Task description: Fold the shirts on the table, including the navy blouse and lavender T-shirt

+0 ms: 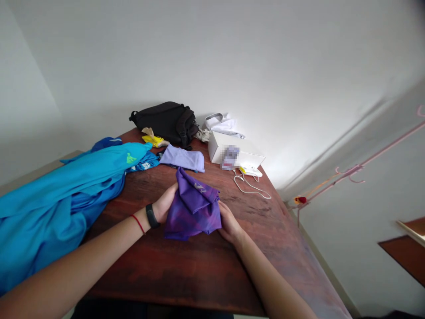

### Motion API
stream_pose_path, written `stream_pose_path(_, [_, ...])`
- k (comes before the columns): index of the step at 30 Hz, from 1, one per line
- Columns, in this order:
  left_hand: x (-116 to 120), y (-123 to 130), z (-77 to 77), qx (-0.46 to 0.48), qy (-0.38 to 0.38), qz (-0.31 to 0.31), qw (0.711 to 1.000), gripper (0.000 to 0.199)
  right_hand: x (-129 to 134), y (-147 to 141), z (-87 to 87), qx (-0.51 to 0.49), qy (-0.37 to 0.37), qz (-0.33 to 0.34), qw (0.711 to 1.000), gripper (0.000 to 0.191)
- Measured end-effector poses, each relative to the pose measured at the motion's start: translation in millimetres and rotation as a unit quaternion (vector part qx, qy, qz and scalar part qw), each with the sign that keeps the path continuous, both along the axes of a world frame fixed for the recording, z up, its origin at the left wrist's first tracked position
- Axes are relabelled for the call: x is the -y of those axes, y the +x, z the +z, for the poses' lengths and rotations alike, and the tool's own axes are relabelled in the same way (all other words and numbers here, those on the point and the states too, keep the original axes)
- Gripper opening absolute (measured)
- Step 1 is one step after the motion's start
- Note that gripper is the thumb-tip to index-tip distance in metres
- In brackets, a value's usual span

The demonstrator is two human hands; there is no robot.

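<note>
A purple cloth (194, 210), partly folded and with a small grey mark near its top, is held between my two hands above the wooden table (186, 270). My left hand (166, 204), with a black band and a red string at the wrist, grips its left side; the fingertips are hidden behind the fabric. On the right edge my right hand (229, 221) holds the cloth, its fingers partly behind it. Just beyond lies a folded lavender cloth (182, 158) on top of a darker one.
Blue garments (63, 190) cover the table's left side. Toward the wall are a black backpack (162, 122), a yellow packet (152, 140), a white box (217, 148), white fabric (224, 124) and a white cable (252, 190). A pink rail with hooks (352, 171) stands at the right.
</note>
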State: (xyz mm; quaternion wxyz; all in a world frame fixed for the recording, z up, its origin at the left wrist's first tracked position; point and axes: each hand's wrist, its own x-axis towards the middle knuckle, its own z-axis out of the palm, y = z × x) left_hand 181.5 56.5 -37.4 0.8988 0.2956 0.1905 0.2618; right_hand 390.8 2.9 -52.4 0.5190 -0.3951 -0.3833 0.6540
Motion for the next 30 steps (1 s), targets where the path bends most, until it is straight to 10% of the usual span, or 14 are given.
stream_pose_path(6, [-4, 3, -2.2, -0.156, 0.193, 0.209, 0.946, 0.04, 2, -2, -3.8, 0.023, -0.001, 0.039, 0.999, 0.038])
stream_pose_path(11, [-17, 1, -15.2, -0.184, 0.35, 0.342, 0.852, 0.077, 5, -1, -4.6, 0.04, 0.006, 0.056, 0.998, 0.039])
stream_pose_path(18, [-13, 5, -14.8, -0.175, 0.37, 0.314, 0.856, 0.094, 10, 0, -1.5, 0.058, 0.037, 0.09, 0.994, 0.038])
stream_pose_path(23, [-4, 9, -5.5, -0.177, 0.398, 0.295, 0.85, 0.055, 13, -1, -4.0, 0.055, 0.036, 0.098, 0.993, 0.051])
stream_pose_path(30, [11, 8, -0.2, -0.268, 0.569, 0.252, 0.735, 0.012, 11, -1, -6.8, 0.084, 0.049, 0.114, 0.989, 0.03])
